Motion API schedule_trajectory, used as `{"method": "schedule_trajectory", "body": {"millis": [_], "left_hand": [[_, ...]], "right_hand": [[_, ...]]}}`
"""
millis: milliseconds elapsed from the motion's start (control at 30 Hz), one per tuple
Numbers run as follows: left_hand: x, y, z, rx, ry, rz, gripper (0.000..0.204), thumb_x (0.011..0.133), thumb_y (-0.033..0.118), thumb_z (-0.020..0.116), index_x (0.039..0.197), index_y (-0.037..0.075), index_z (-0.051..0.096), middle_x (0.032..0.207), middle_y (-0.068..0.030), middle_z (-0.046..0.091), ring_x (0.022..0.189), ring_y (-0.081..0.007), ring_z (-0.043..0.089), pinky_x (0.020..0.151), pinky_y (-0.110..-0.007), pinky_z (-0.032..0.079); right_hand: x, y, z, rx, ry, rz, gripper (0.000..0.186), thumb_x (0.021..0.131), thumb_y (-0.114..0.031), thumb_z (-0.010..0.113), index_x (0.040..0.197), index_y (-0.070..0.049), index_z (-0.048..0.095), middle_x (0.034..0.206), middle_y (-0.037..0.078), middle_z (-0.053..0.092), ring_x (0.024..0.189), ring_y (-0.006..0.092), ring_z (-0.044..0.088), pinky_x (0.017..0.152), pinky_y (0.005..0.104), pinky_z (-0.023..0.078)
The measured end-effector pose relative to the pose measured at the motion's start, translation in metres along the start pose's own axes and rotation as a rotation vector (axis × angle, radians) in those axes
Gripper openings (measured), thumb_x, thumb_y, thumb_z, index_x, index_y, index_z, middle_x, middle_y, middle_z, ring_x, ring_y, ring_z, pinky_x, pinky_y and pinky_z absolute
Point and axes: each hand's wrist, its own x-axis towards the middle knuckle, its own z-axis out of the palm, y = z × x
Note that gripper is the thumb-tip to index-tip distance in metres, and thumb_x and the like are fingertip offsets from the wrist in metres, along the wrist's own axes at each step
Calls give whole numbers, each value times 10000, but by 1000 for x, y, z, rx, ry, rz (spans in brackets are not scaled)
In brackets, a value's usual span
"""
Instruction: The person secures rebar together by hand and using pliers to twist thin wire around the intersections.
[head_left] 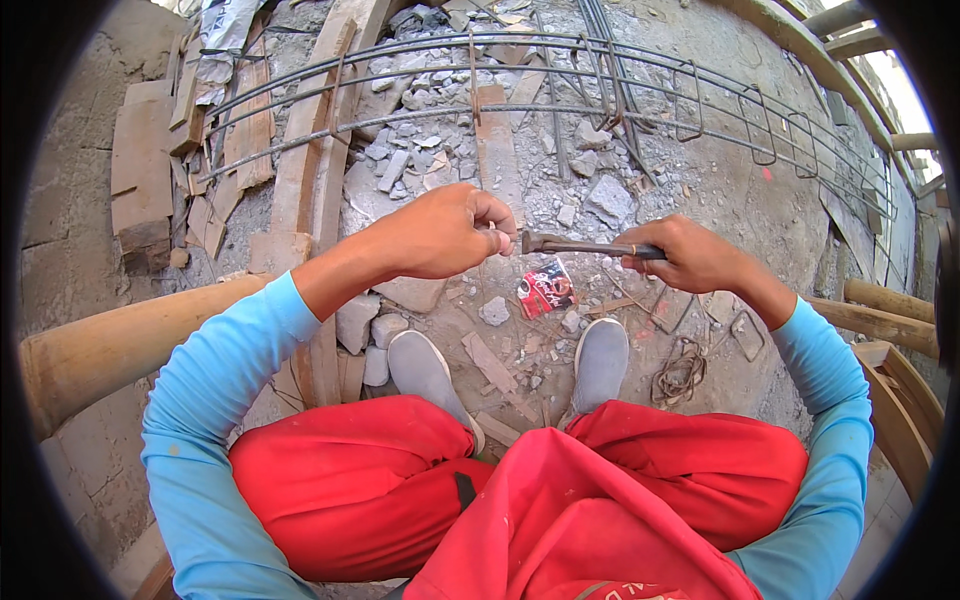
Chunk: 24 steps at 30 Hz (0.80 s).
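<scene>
My right hand [687, 254] is closed round the dark handles of a pair of pincers [585, 247], held level with the metal head pointing left. Just off that head, my left hand [450, 232] is closed in a pinch. A small pale bit shows at its fingertips, too small to name. Both hands are raised over the ground in front of my knees. Beneath the pincers lies a red printed packet [546, 288]. Beyond my hands, a long cage of steel bars [540, 70] runs across the view, with bent stirrups [758, 125] on it.
Broken concrete [610, 200] and wood scraps litter the ground. Timber planks [310, 170] run along the left, beside stacked boards [142, 165]. Bamboo poles [130, 340] flank me on both sides. A coil of wire [679, 372] lies near my right shoe [602, 360].
</scene>
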Motion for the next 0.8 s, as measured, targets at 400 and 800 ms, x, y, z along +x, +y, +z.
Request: {"method": "schedule_trajectory", "body": {"millis": [400,800], "left_hand": [[-4,10,-11,35,-25,74,210,982,202,655,1005,11,739,844,-123,712,815,-235,643,780,-385,496],[-1,1,-5,40,16,58,208,972,189,648,988,6,745,840,-121,736,777,-237,658,767,-397,511]], "right_hand": [[2,-4,-9,44,-53,-40,415,1031,-277,658,1405,-98,653,1135,214,746,1033,424,700,926,491,535],[2,1,1,-101,45,-95,319,1020,-224,651,1292,-57,657,1111,204,719,1019,430,680,901,521,525]]}}
